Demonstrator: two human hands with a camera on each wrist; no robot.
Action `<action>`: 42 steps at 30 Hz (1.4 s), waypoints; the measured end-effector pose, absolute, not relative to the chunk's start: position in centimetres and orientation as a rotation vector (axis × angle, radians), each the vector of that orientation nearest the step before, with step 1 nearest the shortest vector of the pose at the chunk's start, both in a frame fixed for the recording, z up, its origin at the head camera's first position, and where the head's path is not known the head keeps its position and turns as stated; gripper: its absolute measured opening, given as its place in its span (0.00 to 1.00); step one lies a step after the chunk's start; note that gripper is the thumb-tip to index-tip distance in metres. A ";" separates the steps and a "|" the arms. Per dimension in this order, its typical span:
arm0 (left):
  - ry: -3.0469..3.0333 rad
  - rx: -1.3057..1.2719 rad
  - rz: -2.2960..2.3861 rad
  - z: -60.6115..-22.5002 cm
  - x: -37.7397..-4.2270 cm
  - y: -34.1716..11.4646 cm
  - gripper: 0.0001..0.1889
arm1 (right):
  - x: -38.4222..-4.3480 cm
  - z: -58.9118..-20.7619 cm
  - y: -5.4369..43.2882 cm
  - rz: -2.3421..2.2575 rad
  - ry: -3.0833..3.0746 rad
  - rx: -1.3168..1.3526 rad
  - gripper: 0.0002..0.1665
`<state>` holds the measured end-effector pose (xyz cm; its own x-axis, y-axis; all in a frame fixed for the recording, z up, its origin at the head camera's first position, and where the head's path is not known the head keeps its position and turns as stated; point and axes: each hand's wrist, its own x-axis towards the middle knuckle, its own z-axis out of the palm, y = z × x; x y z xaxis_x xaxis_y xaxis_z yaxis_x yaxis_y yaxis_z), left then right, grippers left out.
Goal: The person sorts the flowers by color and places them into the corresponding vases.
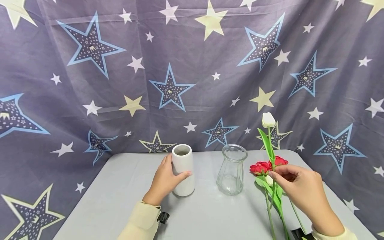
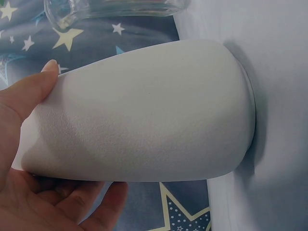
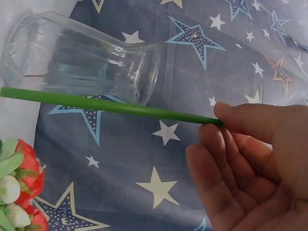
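A tall white vase stands upright on the table, left of centre. My left hand grips its side, the thumb across the front; in the left wrist view the fingers lie along the other side of the vase. A white tulip with a green leaf is held upright by my right hand, which pinches its stem between thumb and fingertips. The right wrist view shows that green stem in front of the clear glass vase. Behind the right hand lie red flowers.
Between the white vase and the flowers stands the glass vase, with nothing in it. Another white bud and several green stems lie on the right side of the grey table. A star-patterned cloth hangs behind.
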<state>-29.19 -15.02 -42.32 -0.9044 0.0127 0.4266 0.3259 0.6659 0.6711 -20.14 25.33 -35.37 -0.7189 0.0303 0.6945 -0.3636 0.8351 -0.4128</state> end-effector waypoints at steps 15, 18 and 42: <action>-2.499 -0.263 -1.093 -42.1 -29.1 -15.1 0.48 | -20.9 -34.3 23.8 0.766 -2.250 0.298 0.09; -2.502 -0.262 -1.089 -42.0 -29.0 -15.1 0.49 | -21.0 -34.2 23.5 0.785 -2.246 0.310 0.09; -2.503 -0.235 -1.092 -41.9 -28.8 -14.9 0.49 | -22.1 -33.0 20.4 0.913 -2.169 0.439 0.07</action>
